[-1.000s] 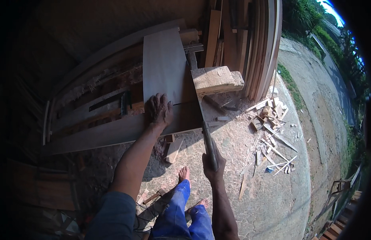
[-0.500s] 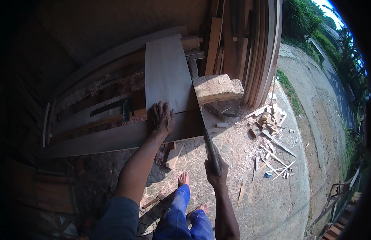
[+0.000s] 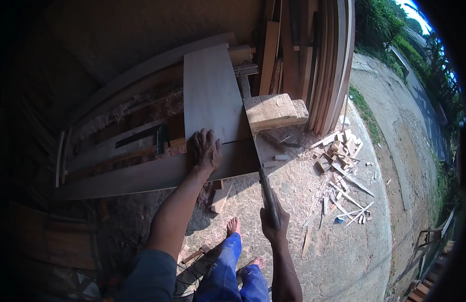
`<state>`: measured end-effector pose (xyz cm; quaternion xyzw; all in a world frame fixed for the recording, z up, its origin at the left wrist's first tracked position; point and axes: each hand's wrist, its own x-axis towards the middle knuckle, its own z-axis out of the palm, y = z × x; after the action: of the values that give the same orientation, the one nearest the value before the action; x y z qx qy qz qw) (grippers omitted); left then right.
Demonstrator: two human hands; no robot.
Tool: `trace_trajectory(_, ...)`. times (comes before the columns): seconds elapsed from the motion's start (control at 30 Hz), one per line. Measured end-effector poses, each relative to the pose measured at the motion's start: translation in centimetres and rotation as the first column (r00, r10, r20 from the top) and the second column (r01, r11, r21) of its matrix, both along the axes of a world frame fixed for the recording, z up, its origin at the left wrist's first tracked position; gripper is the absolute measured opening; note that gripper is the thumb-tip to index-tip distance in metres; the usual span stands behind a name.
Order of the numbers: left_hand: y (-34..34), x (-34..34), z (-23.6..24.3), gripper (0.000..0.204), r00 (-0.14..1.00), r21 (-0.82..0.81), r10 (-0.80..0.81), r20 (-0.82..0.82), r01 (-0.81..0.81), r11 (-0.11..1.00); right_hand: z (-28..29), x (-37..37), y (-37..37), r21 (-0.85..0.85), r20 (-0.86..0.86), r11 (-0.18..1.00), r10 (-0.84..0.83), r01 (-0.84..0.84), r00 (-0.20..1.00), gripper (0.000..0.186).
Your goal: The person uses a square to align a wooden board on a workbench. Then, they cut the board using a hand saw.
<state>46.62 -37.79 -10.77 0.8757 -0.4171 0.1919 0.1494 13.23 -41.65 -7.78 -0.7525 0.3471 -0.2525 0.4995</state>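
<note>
the left hand [image 3: 206, 151] lies flat, fingers slightly apart, on the pale board [image 3: 210, 90]. the right hand [image 3: 281, 219] is closed around a saw [image 3: 268, 194], seen nearly edge-on, its thin blade running along the board's right edge. a chunky wooden block [image 3: 273, 111] sits beside that edge; offcuts [image 3: 342, 160] lie scattered on the floor [image 3: 343, 261].

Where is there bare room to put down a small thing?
The pale board has a bare stretch beyond the left hand. The concrete floor has an open patch between the right forearm and the dirt strip, nearer than the wood scraps. It is crowded at those scraps, and left of the board, where a black square and shavings lie.
</note>
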Motion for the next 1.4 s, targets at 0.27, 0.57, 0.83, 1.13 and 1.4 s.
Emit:
trace_trajectory(0.27, -0.9, -1.0, -0.3, 0.046, 1.000, -0.013, 0.019, -0.004, -0.019, 1.000, -2.2, -13.9, 9.9, -0.431, -0.266, 0.902, -0.127, 0.000, 0.956, 0.063)
trace_trajectory(0.57, 0.0, 0.3, -0.9, 0.043, 1.000, -0.079, 0.011, -0.013, -0.012, 0.997, -4.0, -11.3, 7.1, -0.293, -0.032, 0.956, -0.005, -0.004, 0.999, 0.066)
trace_trajectory(0.83, -2.1, -0.5, -0.4, 0.051, 0.998, -0.084, 0.033, -0.055, -0.037, 0.996, -2.1, 0.9, 0.5, -0.073, 0.114, 0.984, -0.153, 0.162, 0.982, 0.038)
trace_trajectory(1.13, -2.2, -0.9, -2.7, 0.051, 0.996, -0.180, 0.023, -0.086, -0.038, 0.983, 7.3, -12.0, 11.0, 0.150, 0.020, 0.988, 0.034, -0.037, 0.999, 0.091)
trace_trajectory(1.4, -3.0, -1.2, -0.7, 0.049, 0.996, -0.136, 0.008, -0.083, -0.019, 0.991, 0.1, 4.4, -1.8, -0.046, 0.234, 0.989, -0.129, 0.143, 0.964, 0.020)
